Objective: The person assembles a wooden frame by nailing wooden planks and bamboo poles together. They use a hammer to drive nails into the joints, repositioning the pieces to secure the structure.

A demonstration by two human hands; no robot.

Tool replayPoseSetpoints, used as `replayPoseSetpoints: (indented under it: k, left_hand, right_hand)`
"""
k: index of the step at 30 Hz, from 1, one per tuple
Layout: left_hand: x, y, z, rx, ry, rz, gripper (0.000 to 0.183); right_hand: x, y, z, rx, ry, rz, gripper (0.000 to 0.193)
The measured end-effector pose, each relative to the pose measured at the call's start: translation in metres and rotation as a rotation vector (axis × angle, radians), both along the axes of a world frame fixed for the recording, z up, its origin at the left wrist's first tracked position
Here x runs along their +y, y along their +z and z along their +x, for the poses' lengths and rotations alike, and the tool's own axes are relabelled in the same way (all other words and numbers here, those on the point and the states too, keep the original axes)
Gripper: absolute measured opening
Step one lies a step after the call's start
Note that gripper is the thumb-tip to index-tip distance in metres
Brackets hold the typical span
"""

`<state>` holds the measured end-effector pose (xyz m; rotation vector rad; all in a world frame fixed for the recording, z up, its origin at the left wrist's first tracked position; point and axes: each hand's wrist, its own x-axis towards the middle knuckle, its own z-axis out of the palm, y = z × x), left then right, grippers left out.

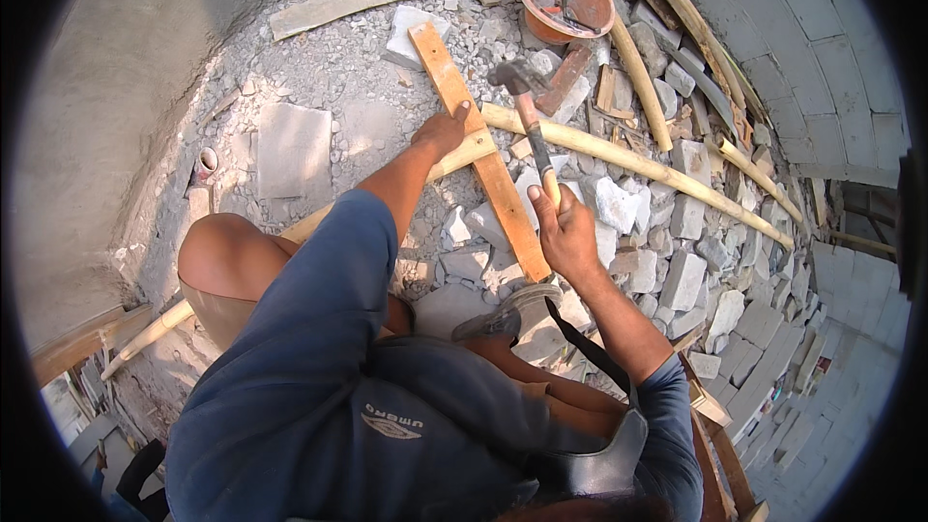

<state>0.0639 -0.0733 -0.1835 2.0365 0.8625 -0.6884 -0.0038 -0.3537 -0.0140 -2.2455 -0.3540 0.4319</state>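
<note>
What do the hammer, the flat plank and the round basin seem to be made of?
Hammer: dark, dull head, probably metal; pale wooden handle showing grain, gripped in the right hand.
Plank: orange-brown sawn wood, unpainted, under the left hand.
Basin: smooth orange-brown, thin rim; likely plastic, though clay cannot be ruled out.

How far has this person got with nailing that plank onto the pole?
Done: the flat plank already lies crossed over the long pole on the rubble. In hand: the left hand presses the crossing while the right hand holds the hammer raised. Left: the striking; no nail is visible.
</note>
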Motion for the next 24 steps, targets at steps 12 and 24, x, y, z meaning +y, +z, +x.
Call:
replayPoseSetpoints:
  k: [12, 24]
  left_hand:
    - [0.003, 0.005, 0.005, -0.003, 0.016, 0.023, 0.097]
    - [0.003, 0.003, 0.005, -0.017, 0.032, -0.002, 0.097]
  right_hand:
    - [-0.007, -0.041, 0.009, -0.015, -0.053, 0.009, 0.043]
    - [-0.009, -0.053, 0.008, -0.02, -0.038, -0.09, 0.035]
